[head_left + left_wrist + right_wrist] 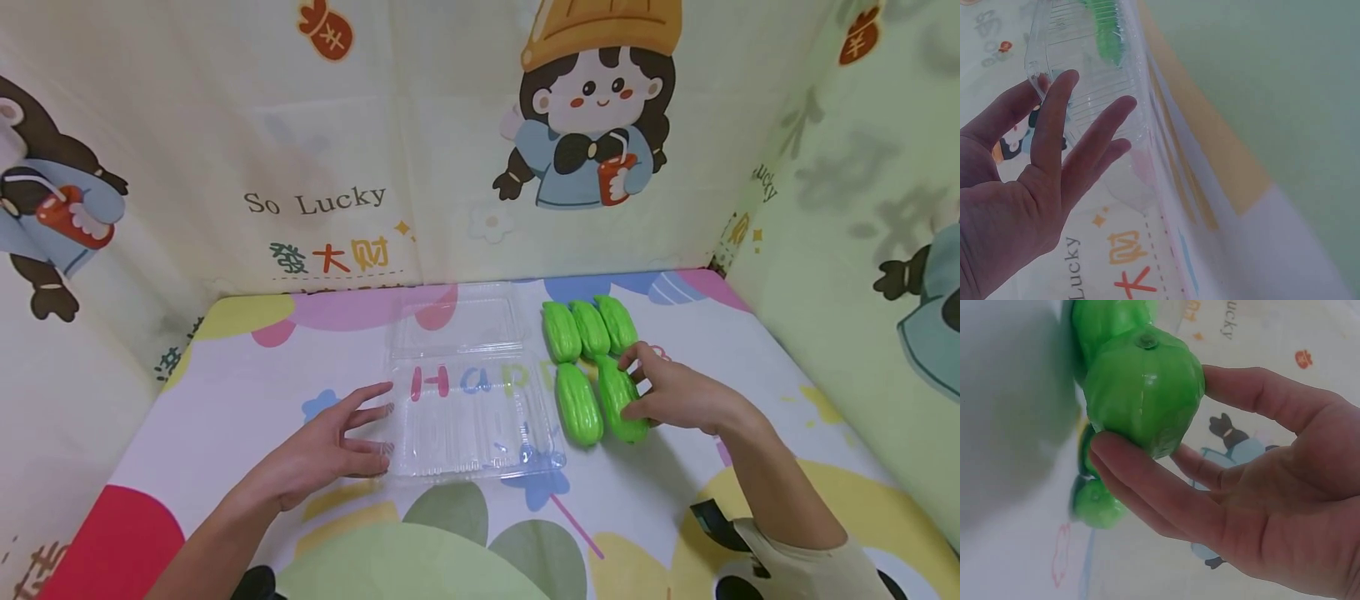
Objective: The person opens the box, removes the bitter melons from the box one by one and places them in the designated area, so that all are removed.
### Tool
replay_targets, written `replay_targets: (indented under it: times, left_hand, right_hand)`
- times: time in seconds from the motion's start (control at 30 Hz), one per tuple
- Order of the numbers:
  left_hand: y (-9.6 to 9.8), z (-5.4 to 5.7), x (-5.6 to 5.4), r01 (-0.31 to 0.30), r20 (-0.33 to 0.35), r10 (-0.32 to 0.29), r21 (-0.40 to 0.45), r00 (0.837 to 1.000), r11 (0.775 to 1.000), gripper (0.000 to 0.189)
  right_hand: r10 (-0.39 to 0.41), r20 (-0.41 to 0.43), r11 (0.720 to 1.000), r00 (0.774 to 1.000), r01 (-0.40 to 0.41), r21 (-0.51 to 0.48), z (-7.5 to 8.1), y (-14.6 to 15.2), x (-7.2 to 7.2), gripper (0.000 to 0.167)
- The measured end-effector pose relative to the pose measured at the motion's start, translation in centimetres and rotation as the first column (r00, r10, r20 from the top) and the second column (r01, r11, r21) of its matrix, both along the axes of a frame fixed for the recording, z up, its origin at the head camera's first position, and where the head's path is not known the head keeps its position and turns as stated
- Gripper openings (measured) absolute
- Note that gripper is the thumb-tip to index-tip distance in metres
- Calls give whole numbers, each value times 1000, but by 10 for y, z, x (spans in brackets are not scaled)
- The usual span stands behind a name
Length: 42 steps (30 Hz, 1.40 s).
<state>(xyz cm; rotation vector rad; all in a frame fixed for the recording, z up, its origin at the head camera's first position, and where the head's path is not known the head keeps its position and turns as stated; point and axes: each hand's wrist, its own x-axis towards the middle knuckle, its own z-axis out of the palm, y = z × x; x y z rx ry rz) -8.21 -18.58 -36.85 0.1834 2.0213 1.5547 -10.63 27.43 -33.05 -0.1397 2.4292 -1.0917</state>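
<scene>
A clear plastic clamshell box point(465, 425) lies with its lid raised away at the back. My left hand point(330, 446) is at the box's left edge, fingers spread and fairly straight, fingertips close to or touching the wall; the left wrist view point(1041, 187) shows them against the clear plastic. To the right of the box, my right hand point(678, 392) holds a ribbed green gourd-like vegetable point(618, 404) between thumb and fingers. In the right wrist view, the rounded end of that green vegetable point(1144, 394) faces the camera, with digits on both sides.
Beside the held one lies another green vegetable point(578, 407). Behind these, three more stand in a row, among them a middle one point(590, 329). A patterned cloth point(247, 400) covers the table, and printed curtains point(450, 167) enclose the back and sides.
</scene>
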Motion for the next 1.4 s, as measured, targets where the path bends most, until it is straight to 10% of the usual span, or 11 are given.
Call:
replay_targets:
  times: [1.4]
  left_hand:
    - [5, 2, 2, -6, -29, 3, -80, 1000, 997, 91]
  right_hand:
    - [19, -63, 995, 998, -13, 101, -14, 3, -7, 68]
